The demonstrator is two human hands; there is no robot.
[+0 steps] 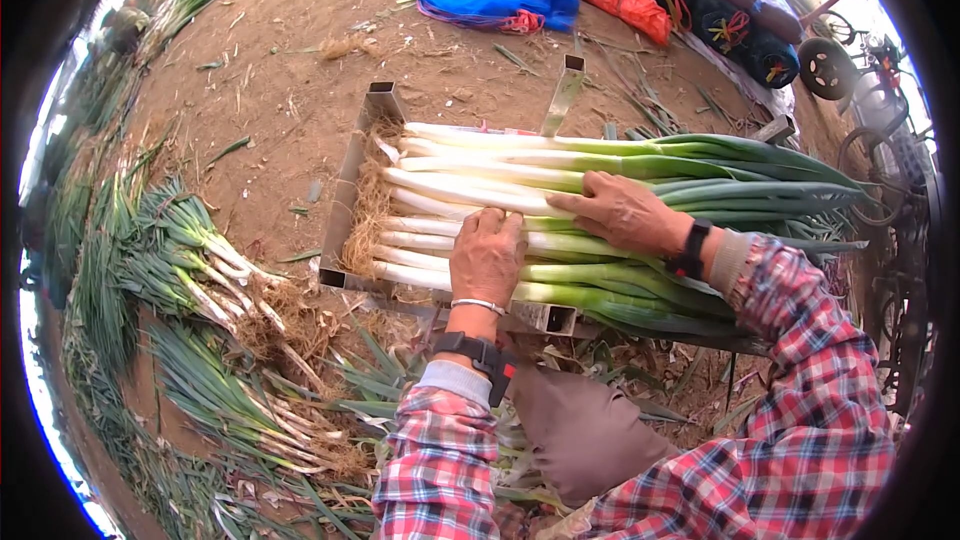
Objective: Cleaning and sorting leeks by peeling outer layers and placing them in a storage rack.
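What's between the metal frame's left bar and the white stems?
Stringy tan roots lie between the left bar and the white stems; the head view shows it.

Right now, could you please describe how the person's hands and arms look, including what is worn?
The left hand and the right hand wear no gloves. The left one has a thin pale bracelet and a black strap with a red patch; the right one has a black wristband. The sleeves are plaid in red, white and blue, with plain cuffs.

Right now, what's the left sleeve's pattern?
The left sleeve is red, white and bluish plaid: see the head view.
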